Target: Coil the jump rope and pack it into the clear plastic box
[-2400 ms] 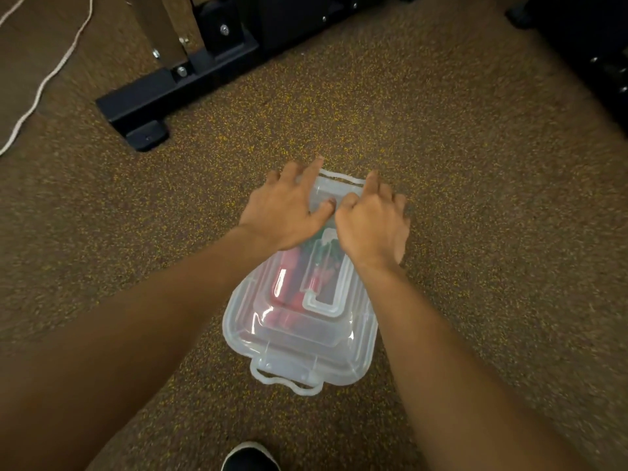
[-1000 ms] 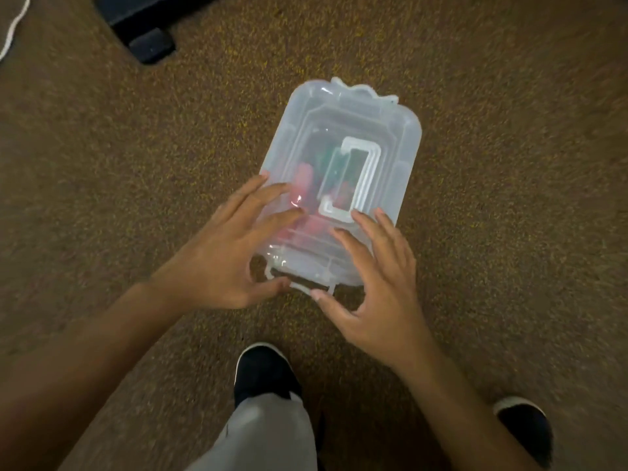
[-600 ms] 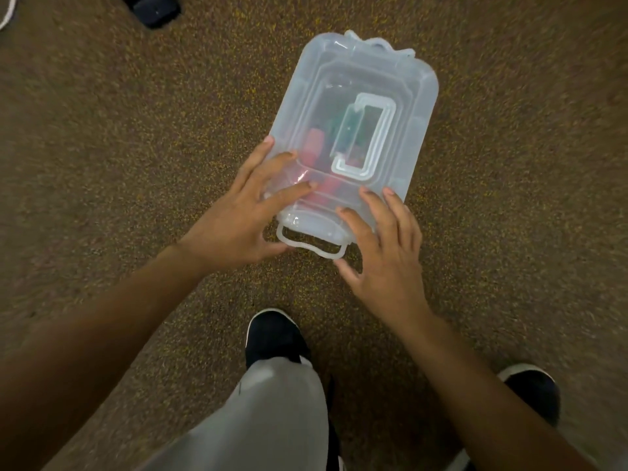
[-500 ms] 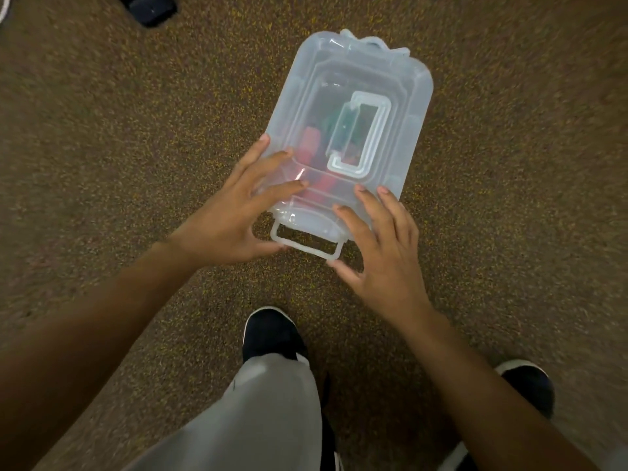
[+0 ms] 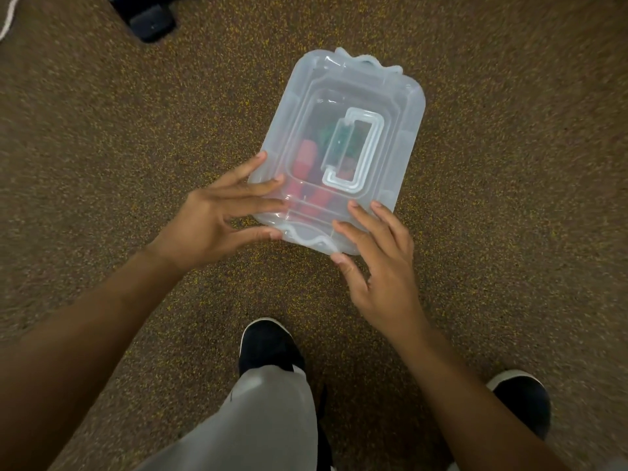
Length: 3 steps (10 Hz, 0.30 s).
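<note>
Speckled brown carpet (image 5: 102,147) fills the view; no worktop is present, and everything rests on the floor. A clear plastic box (image 5: 401,158) is seen lying on the carpet ahead of the person's shoes, with its lid (image 5: 384,86) seated on top and a moulded handle (image 5: 360,147) lying flat on the lid. Red and green shapes, taken to be the jump rope (image 5: 306,171), are visible through the plastic, inside the box; how neatly it is coiled cannot be told.

The left hand (image 5: 207,226) is spread, fingers straight, laid over the near left corner of the lid with the thumb at the near edge by the latch (image 5: 306,237). The right hand (image 5: 384,266) is likewise spread, fingertips resting on the near right part of the lid and thumb against the latch end. Nothing is gripped by either hand; both press flat.

Step judged in hand: closing the box, near latch being pressed home. The task appears close to done. Whether the far latch (image 5: 367,61) is already fastened cannot be confirmed. The next move is judged to call for a firm squeeze at the near edge until the latch seats, followed by release.

A dark foot of some equipment (image 5: 153,18) and a white cord (image 5: 8,15) are noted at the far left corner.
</note>
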### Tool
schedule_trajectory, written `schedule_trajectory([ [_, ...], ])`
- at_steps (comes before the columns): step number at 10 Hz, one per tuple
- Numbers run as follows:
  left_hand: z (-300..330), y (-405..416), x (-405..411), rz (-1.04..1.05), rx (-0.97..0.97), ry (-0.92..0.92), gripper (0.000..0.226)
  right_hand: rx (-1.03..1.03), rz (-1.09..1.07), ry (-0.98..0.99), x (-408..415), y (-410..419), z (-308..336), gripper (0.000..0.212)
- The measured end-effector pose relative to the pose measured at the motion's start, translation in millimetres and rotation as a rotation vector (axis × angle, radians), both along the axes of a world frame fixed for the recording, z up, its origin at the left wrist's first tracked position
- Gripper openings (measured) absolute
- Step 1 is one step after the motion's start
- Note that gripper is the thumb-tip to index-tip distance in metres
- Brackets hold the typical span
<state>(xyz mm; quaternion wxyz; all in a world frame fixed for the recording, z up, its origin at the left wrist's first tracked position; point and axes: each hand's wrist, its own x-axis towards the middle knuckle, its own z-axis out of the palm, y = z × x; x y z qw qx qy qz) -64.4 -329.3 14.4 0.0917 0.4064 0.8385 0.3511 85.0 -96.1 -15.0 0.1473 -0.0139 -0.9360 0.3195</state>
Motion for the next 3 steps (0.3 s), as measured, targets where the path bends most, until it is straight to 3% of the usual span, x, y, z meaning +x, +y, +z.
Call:
schedule_trajectory([
  [2,11,-1,2,0.024,-0.08,0.045,0.05,-0.005,-0.024,-0.037,-1,-7,10,0.045],
  [3,21,15,-2,0.027,-0.159,0.181,0.061,-0.047,-0.06,-0.076,-10,-5,19,0.058],
])
